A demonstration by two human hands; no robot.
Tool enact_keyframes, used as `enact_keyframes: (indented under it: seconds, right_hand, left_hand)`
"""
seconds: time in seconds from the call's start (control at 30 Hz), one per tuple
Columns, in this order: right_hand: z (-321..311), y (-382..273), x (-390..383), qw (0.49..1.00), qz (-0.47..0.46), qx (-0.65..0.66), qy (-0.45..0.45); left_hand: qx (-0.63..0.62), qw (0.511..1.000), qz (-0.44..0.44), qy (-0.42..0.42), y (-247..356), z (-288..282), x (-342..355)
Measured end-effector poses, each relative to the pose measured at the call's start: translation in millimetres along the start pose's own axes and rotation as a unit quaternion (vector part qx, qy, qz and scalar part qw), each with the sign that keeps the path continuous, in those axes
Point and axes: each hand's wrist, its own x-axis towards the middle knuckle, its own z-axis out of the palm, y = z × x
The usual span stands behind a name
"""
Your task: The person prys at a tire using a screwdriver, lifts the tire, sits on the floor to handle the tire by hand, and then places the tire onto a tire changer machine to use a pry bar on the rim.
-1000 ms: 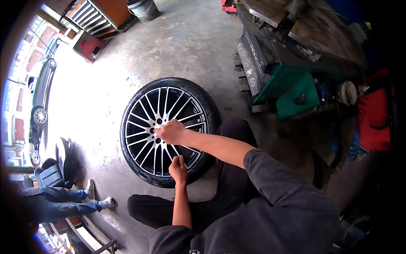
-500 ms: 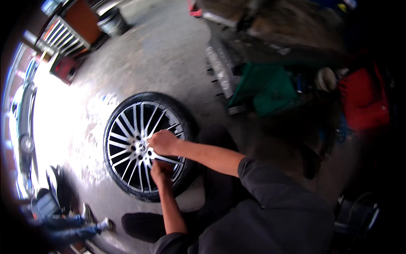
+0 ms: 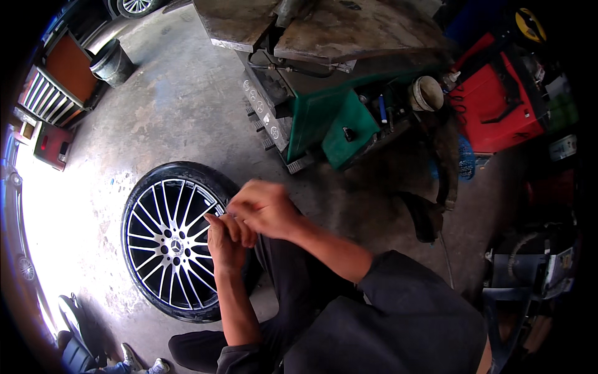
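Note:
A car wheel (image 3: 176,246) with thin silver spokes and a black tyre lies flat on the floor before me. Over its right side, my left hand (image 3: 229,240) is curled closed, thumb up. My right hand (image 3: 266,209) is just above and right of it, fingers drawn together in a pinch and partly blurred. The two hands meet or nearly meet at the fingertips. Whatever may be between the fingers is too small or hidden to make out. The tyre's right edge is covered by my hands and left forearm.
A green tyre machine (image 3: 349,134) stands ahead to the right, with a white pot (image 3: 426,93) on it. Beyond it is a red machine (image 3: 498,112). Far left are a tool cabinet (image 3: 59,87) and a black bucket (image 3: 112,63). Another person's shoes (image 3: 143,363) show at lower left.
Both hands have come away from the wheel's hub toward its right edge and drawn together. The view has shifted, so the wheel appears further left and lower.

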Motion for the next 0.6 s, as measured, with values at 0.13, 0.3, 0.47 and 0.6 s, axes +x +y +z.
enact_keyframes:
  seconds: [0.13,0.3,0.47,0.6]
  right_hand:
    - [-141,-6,25,0.943,0.066,-0.219,0.24]
    - [-276,43,53,0.855,0.182,-0.463,0.145]
    - [-311,69,76,0.865,0.292,-0.398,0.09]
    - [-319,68,86,0.87,0.305,-0.375,0.092]
  left_hand:
    - [0.338,0.931,0.053,0.129,12,-16,3]
    - [0.763,0.549,0.216,0.263,13,-88,-19]
    - [0.733,0.491,0.317,0.349,33,-126,-51]
    - [0.73,0.489,0.304,0.369,56,-144,-67]
